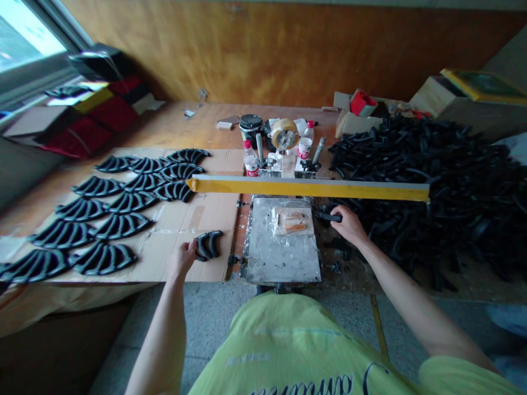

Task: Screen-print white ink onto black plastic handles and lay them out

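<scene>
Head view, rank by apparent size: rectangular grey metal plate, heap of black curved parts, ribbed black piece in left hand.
1. Heap of black curved parts
2. Rectangular grey metal plate
3. Ribbed black piece in left hand, clearly smallest

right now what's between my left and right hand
Head view, from left hand to right hand: ribbed black piece, cardboard edge, grey metal plate bearing clear plastic, and another black piece.

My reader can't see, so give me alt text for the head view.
A person's left hand grips a ribbed black piece, the right hand a dark part. Fan-shaped pieces lie on cardboard at left, with a grey plate centre, black parts heaped right.
</scene>
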Available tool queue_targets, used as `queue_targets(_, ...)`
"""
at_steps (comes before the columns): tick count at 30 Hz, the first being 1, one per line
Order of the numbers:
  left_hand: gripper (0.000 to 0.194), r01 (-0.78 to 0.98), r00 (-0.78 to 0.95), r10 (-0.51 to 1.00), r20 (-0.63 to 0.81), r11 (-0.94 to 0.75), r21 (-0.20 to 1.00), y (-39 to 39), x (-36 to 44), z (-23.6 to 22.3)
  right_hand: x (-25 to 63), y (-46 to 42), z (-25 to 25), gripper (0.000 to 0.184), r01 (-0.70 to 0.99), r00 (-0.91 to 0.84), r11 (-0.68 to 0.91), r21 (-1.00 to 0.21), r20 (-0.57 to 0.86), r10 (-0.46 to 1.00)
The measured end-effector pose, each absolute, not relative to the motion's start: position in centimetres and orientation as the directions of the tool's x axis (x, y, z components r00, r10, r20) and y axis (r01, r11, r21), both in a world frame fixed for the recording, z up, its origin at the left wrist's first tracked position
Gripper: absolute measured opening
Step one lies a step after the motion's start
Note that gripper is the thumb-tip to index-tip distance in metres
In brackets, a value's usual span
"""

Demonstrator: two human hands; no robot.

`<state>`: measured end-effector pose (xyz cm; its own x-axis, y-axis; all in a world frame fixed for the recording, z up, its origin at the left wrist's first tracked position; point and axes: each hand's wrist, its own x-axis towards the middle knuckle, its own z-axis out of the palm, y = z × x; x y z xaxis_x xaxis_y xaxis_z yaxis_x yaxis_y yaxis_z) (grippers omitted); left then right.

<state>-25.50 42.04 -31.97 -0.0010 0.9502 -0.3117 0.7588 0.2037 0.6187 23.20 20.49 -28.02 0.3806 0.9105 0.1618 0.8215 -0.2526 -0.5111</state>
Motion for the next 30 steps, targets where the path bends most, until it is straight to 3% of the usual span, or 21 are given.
queue_targets(2, 0.037, 0.624, 0.032, 0.964, -0.264, 0.187, 0.758, 42.7, -22.2, -29.8, 21.6, 22.4, -27.5, 0.023, 0.743, 0.325, -0.107, -0.661, 0.216, 0.921)
queue_targets(4, 0.038, 0.439, 0.122, 0.979, -0.166, 0.096, 0.893, 43.1, -18.0, -26.8, 19.6, 24.3, -27.9, 0.026, 0.707, 0.197, 0.036, -0.706, 0.246, 0.949)
queue_targets(7, 0.037, 0.129, 0.201, 0.978, 0.059, -0.086, 0.988, 43.0, -11.8, -21.5, 17.3, 26.2, -29.8, 0.033, 0.751, 0.044, 0.114, -0.650, 0.221, 0.974)
queue_targets(10, 0.038, -0.055, 0.196, 0.959, 0.205, -0.198, 0.979, 42.1, -7.8, -17.3, 16.5, 26.7, -31.2, 0.033, 0.839, -0.038, 0.145, -0.525, 0.210, 0.977)
queue_targets(14, 0.044, -0.038, 0.144, 0.950, 0.276, -0.274, 0.961, 40.7, -6.0, -15.0, 16.1, 26.3, -30.8, 0.030, 0.910, -0.133, 0.198, -0.364, 0.196, 0.971)
queue_targets(18, 0.048, -0.081, 0.162, 0.949, 0.272, -0.262, 0.962, 40.5, -5.8, -15.3, 15.1, 26.2, -30.0, 0.030, 0.945, -0.119, 0.159, -0.285, 0.154, 0.981)
queue_targets(30, 0.052, -0.013, 0.149, 0.948, 0.282, -0.283, 0.959, 41.0, -5.9, -15.9, 14.3, 28.2, -28.5, 0.021, 0.937, -0.096, 0.107, -0.334, 0.051, 0.994)
